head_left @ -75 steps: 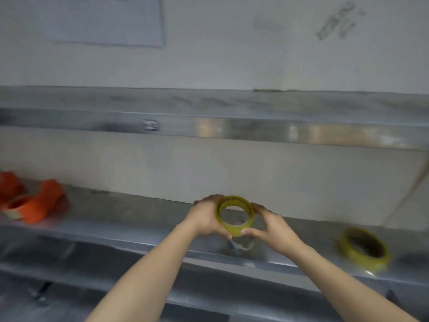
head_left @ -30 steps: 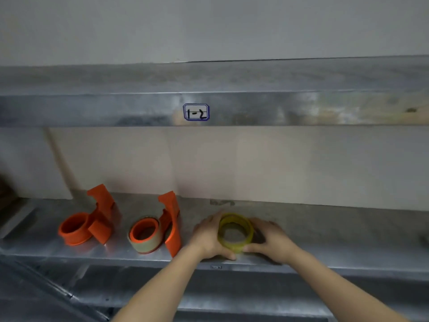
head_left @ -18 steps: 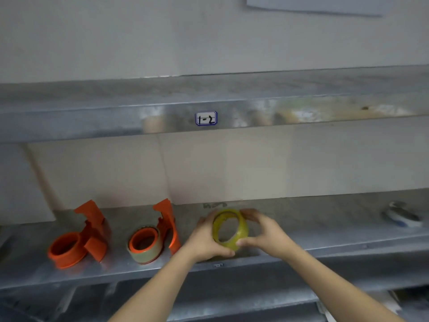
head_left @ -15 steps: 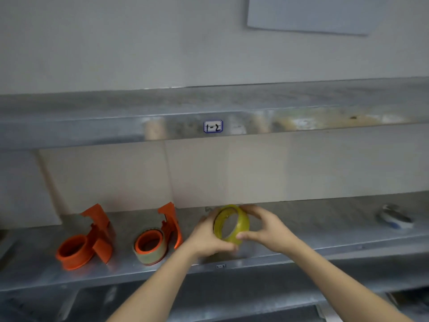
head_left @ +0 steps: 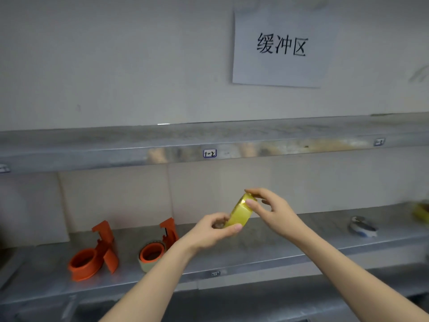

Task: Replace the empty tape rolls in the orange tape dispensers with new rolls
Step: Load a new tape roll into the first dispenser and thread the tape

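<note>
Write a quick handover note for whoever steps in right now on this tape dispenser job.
Left hand and right hand: both grip one yellow tape roll, tilted on edge, held above the shelf.
Left dispenser: on the shelf, hub bare.
Right dispenser: carries a pale, thin roll.
Another yellow roll lies far right; a small bluish roll lies near it.
Done: new roll picked up.
Left: fit it to a dispenser, then handle the other.

A single head-worn wide-angle camera faces a wall straight on, tilted slightly down, standing close to a metal shelf (head_left: 278, 249). The paper sign (head_left: 282, 46) sits high, both forearms entering from below.
</note>
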Motion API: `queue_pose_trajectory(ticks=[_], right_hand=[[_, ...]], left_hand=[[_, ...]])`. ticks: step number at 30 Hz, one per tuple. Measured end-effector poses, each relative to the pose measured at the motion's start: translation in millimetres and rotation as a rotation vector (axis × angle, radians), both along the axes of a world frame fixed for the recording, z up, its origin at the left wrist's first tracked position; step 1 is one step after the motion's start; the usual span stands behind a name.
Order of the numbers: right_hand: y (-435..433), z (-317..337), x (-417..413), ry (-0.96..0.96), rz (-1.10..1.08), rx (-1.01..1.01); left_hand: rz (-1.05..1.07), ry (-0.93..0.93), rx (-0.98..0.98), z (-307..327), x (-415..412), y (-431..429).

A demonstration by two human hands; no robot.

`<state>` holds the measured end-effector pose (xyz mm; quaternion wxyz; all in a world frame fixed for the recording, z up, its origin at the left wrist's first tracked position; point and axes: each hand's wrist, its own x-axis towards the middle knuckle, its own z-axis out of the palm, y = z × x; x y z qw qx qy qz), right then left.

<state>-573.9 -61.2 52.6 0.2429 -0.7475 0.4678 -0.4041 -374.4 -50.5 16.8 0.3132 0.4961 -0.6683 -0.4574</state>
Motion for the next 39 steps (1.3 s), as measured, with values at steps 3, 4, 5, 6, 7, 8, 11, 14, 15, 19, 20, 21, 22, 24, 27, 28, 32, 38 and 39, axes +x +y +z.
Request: queue_pose_trajectory(ticks=[3,4,5,6,7,8,11,14,15,19,20,21,22,24,27,28,32,38,39], right_hand=[[14,5,-3,0.019,-0.038,-0.130],[19,6,-4,0.017,-0.039,-0.149],[23,6,-4,0.004,-0.041,-0.156],[27,6,-5,-0.017,-0.042,-0.158],[30,7,-5,-0.034,-0.043,-0.161],[32,8,-7,-0.040,-0.041,-0.174],[37,11,-9,-0.030,-0.051,-0.227],[38,16,-10,0.001,-0.069,-0.299],[37,19,-10,0.009,-0.076,-0.319],[38,28,-9,0.000,-0.058,-0.332],[38,30,-9,0.001,-0.055,-0.326],[37,30,-8,0.005,-0.056,-0.324],[36,29,-9,0.017,-0.058,-0.317],[36,30,-9,0.056,-0.059,-0.276],[38,29,-11,0.162,-0.081,-0.226],[40,29,-11,0.196,-0.100,-0.218],[41,22,-16,0.331,-0.139,-0.235],[48,23,-8,0.474,-0.197,-0.435],[43,23,-10,0.392,-0.179,-0.359]], left_hand=[[0.062,0.084,-0.016,3,-14,14],[0.084,0.114,-0.028,3,-18,16],[0.099,0.139,-0.033,3,-23,19],[0.109,0.160,-0.033,4,-27,22],[0.117,0.180,-0.030,4,-30,24],[0.124,0.199,-0.026,6,-33,26],[0.166,0.228,-0.026,11,-40,32],[0.202,0.257,-0.030,16,-46,35],[0.203,0.258,-0.028,18,-48,36],[0.194,0.246,-0.015,24,-53,38],[0.184,0.241,-0.006,25,-52,40],[0.166,0.233,0.007,26,-52,41],[0.146,0.219,0.018,25,-51,43],[0.107,0.181,0.048,24,-50,45],[0.085,0.084,0.071,25,-51,49],[0.086,0.034,0.060,25,-51,49],[0.119,-0.090,0.032,29,-52,50],[0.191,-0.187,-0.003,28,-55,43],[0.180,-0.184,0.013,27,-56,44]])
